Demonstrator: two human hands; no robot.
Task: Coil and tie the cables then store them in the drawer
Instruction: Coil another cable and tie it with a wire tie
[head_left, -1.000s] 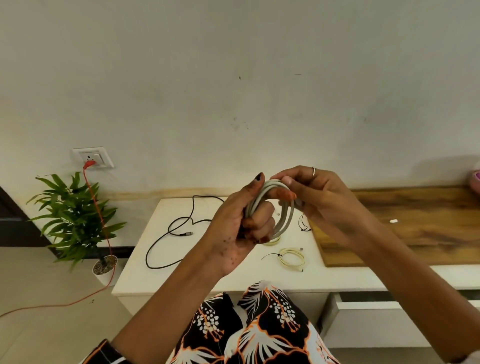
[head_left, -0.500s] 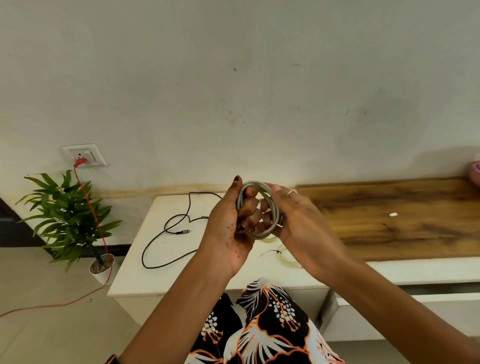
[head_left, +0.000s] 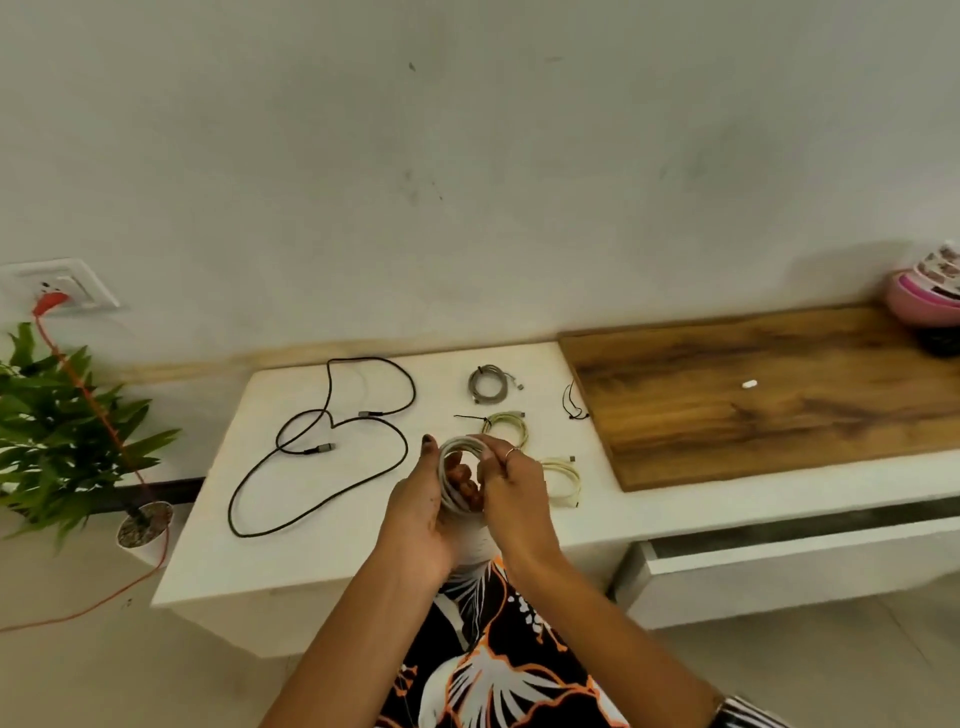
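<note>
Head view: white coiled cable (head_left: 453, 470) held up above near edge of white surface (head_left: 291, 540), between both hands. Left hand (head_left: 423, 512) with fingers curled through the coil, gripping it; right hand (head_left: 511, 491) pinching coil's top right side, ring on one finger. Loose black cable (head_left: 322, 447) sprawled uncoiled on the left part of surface. Grey coiled cable (head_left: 488, 383) lying at far side; yellowish coil (head_left: 506, 426) with black tie just beyond the hands; second yellowish coil (head_left: 563, 478) just right of right hand. Short black tie (head_left: 571, 402) near left edge of wooden board (head_left: 753, 400). Small white piece (head_left: 749, 384) on board. Drawer (head_left: 789, 566) under surface at right, pulled partly open. Potted plant (head_left: 72, 441) on floor at left; orange cord (head_left: 98, 415) plugged into wall socket (head_left: 62, 288). Pink container (head_left: 922, 301) at far right.
</note>
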